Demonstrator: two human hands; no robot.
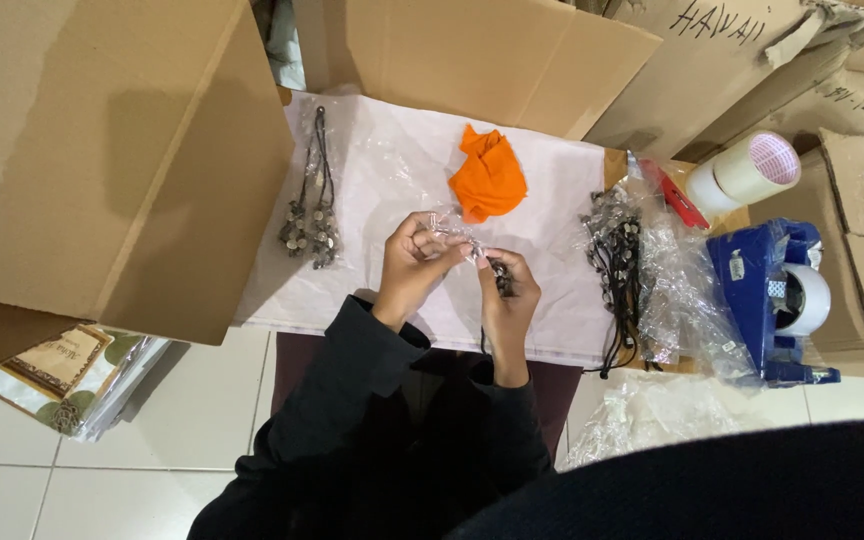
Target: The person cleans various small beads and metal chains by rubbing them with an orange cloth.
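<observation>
My left hand pinches the mouth of a small clear plastic bag above a white plastic-covered work surface. My right hand grips a dark beaded cord piece at the bag's lower end, and the cord hangs down past my wrist. Both hands meet over the middle of the surface. An orange cloth lies just beyond them.
Two bagged beaded pieces lie at the left. A pile of dark beaded cords and clear bags sits at the right, beside a red cutter, tape rolls and a blue tape dispenser. Cardboard boxes surround the surface.
</observation>
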